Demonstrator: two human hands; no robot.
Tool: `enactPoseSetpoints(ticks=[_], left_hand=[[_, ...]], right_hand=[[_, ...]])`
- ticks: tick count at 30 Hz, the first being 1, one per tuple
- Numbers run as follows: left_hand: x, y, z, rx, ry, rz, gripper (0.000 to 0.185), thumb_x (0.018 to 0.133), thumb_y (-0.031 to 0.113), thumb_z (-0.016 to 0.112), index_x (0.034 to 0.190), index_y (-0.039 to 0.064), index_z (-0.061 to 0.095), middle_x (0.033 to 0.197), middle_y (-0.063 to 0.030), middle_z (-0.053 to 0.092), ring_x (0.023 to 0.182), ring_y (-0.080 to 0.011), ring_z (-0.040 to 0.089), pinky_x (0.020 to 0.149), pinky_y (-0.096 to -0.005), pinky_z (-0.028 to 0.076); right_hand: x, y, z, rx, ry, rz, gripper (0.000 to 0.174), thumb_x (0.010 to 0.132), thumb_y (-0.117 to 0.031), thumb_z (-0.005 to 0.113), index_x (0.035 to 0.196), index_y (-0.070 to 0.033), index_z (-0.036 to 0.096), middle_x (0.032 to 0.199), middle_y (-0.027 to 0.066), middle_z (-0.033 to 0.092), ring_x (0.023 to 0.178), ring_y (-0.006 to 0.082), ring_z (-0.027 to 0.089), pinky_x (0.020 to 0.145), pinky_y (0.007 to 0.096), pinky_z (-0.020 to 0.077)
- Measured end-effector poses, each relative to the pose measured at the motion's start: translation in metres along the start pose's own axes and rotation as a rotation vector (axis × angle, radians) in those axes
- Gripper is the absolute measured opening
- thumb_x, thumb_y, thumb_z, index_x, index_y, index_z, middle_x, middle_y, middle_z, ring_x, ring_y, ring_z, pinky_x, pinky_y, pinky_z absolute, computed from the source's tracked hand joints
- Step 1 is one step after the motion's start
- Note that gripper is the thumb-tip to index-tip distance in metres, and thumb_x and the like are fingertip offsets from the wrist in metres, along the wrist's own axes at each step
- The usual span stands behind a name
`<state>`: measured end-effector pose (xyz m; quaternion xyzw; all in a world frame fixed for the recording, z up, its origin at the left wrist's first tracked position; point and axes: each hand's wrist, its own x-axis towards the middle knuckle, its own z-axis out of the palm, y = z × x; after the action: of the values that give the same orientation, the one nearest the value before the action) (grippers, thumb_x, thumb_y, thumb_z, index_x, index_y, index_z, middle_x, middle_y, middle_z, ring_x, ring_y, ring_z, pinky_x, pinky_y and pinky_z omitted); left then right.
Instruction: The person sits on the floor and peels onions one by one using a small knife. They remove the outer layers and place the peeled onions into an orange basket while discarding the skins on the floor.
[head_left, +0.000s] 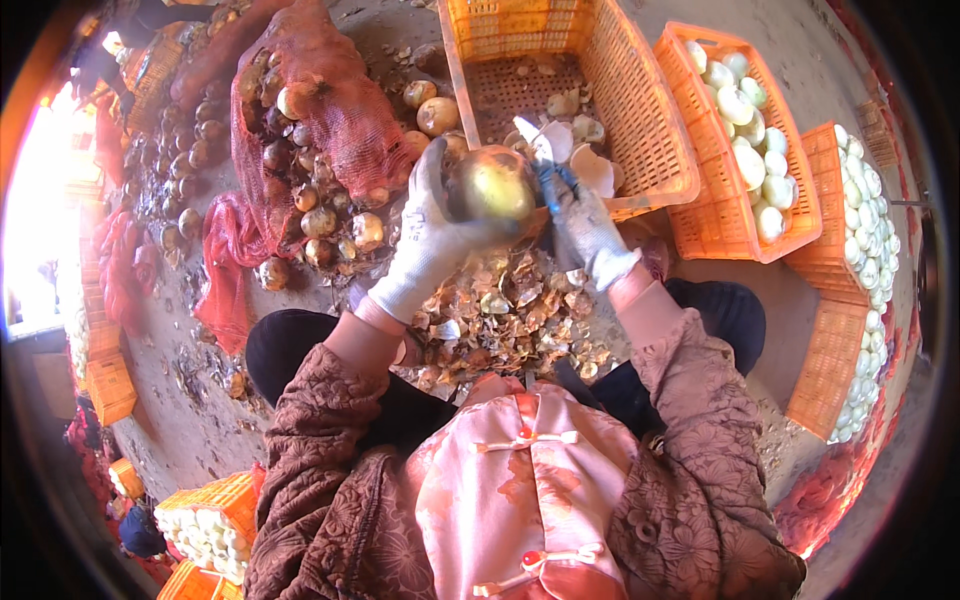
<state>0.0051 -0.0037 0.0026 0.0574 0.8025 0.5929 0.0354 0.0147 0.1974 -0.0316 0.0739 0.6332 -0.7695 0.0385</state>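
My left hand (433, 238), in a white knit glove, grips a large onion (495, 186) with a pale yellow-green patch facing up; its outline is slightly blurred. Close to the onion's right side, my gloved right hand (581, 221) is closed on a small knife (534, 139), its light blade pointing up and away. Something blue shows at the fingers, handle or glove, I cannot tell which. Just beyond both hands stands an orange plastic crate (645, 142) holding several pale onion pieces (592, 169). Below them, between my knees, lies a heap of dry onion skins (510, 319).
A red mesh sack (337, 97) spills unpeeled onions (319, 223) at the left. Peeled onions (739, 105) fill an orange crate (787, 112) at the right, with more full crates (829, 360) beyond. Another crate of peeled onions (206, 532) stands at lower left.
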Motion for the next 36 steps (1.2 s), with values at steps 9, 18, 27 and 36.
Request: enactPoseSetpoints(ticks=[9,18,27,36], left_hand=[[-0.005,0.017,-0.014,0.128,-0.11,-0.031,0.102,0.053,0.021,0.096,0.139,-0.001,0.046,0.132,-0.0139,0.056,0.121,-0.0255,0.056,0.105,-0.0374,0.046],[-0.004,0.039,0.002,0.518,-0.148,0.171,0.107,0.055,0.035,0.095,0.14,-0.002,0.043,0.133,-0.0235,0.049,0.127,-0.0391,0.048,0.108,-0.0453,0.041],[0.0,0.055,0.015,0.64,-0.245,0.219,0.108,0.056,0.032,0.093,0.143,-0.003,0.038,0.137,-0.0256,0.046,0.128,-0.0408,0.047,0.109,-0.0458,0.04],[-0.016,0.041,0.03,0.727,-0.087,0.32,0.108,0.057,0.031,0.093,0.143,-0.004,0.037,0.139,-0.0269,0.045,0.128,-0.0422,0.045,0.106,-0.0482,0.042]], right_hand=[[-0.048,-0.03,0.02,-0.195,-0.128,0.511,0.037,0.102,-0.033,0.048,0.121,-0.003,0.059,0.086,0.01,0.067,0.065,0.0161,0.06,0.056,0.03,0.0465],[-0.084,-0.042,-0.004,-0.348,0.061,-0.064,0.022,0.096,-0.018,0.063,0.112,-0.003,0.062,0.071,0.0117,0.065,0.056,0.0234,0.062,0.053,0.0341,0.0509],[-0.093,-0.044,-0.01,-1.05,0.031,-0.472,0.015,0.093,-0.017,0.064,0.1,-0.004,0.059,0.07,0.018,0.065,0.061,0.0363,0.066,0.053,0.0461,0.0518],[-0.095,-0.065,0.005,-1.389,-0.056,-0.167,0.019,0.095,-0.024,0.058,0.094,-0.005,0.056,0.069,0.0172,0.066,0.062,0.0368,0.067,0.056,0.0456,0.0545]])
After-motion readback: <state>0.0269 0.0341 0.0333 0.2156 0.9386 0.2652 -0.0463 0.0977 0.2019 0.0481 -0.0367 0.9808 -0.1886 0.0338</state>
